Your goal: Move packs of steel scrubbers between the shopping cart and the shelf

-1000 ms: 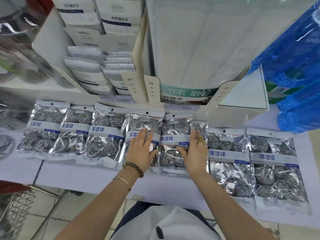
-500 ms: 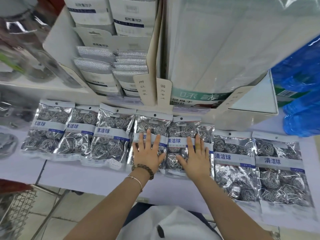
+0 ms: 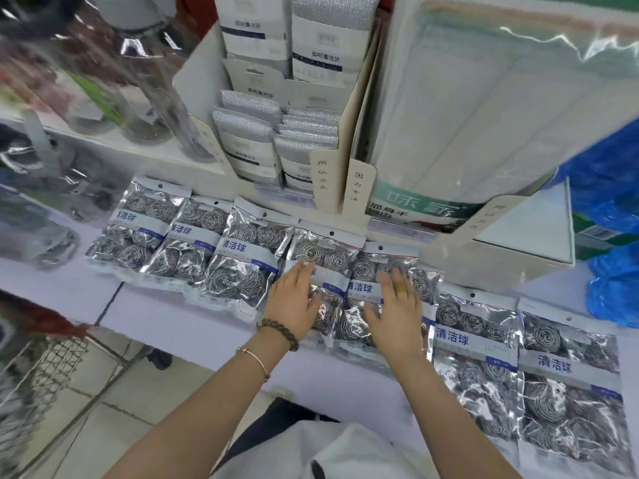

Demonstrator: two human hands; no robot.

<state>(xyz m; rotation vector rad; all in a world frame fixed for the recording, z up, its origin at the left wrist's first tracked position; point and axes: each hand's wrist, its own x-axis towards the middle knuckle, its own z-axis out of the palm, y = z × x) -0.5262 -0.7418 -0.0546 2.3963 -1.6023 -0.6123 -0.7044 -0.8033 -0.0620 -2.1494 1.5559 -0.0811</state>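
Fingers [image 3: 300,273] of the left hand [image 3: 294,300] and right hand [image 3: 397,314] lie straight, slightly spread, flat on two middle steel scrubber packs [image 3: 326,252] in a row along the pale shelf [image 3: 173,316]. Cardboard display boxes [image 3: 359,174] stand behind; a wire shopping cart [image 3: 41,371] sits lower left over tiled floor [image 3: 103,426], blue plastic bags [image 3: 608,209] at far right.

the scrubber packs [image 3: 477,344] carry "清洁球" in blue on white bands; one cardboard tab [image 3: 322,174] reads "所以出色", the neighbouring tab [image 3: 358,186] "因为专注".
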